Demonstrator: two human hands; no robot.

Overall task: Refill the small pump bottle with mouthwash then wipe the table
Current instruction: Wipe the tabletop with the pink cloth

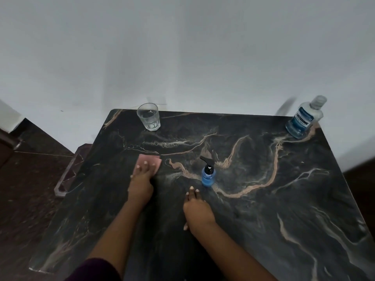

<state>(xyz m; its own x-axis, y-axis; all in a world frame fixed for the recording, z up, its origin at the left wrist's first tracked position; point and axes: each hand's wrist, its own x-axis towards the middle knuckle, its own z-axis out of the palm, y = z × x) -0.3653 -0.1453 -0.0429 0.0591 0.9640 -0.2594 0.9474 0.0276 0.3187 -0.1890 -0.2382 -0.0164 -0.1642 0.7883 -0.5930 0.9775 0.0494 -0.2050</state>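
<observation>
The small pump bottle (208,175) stands upright in the middle of the dark marbled table (263,199), holding blue liquid, its black pump head fitted. The large mouthwash bottle (304,118) stands capped at the far right corner. A pink cloth (151,161) lies flat on the table left of the pump bottle. My left hand (141,179) presses flat on the cloth, fingers spread over it. My right hand (197,209) rests palm down on the table just in front of the pump bottle, holding nothing.
A clear drinking glass (149,116) with some water stands at the far left edge. A white wall rises behind the table. Dark floor (30,179) lies off the left edge.
</observation>
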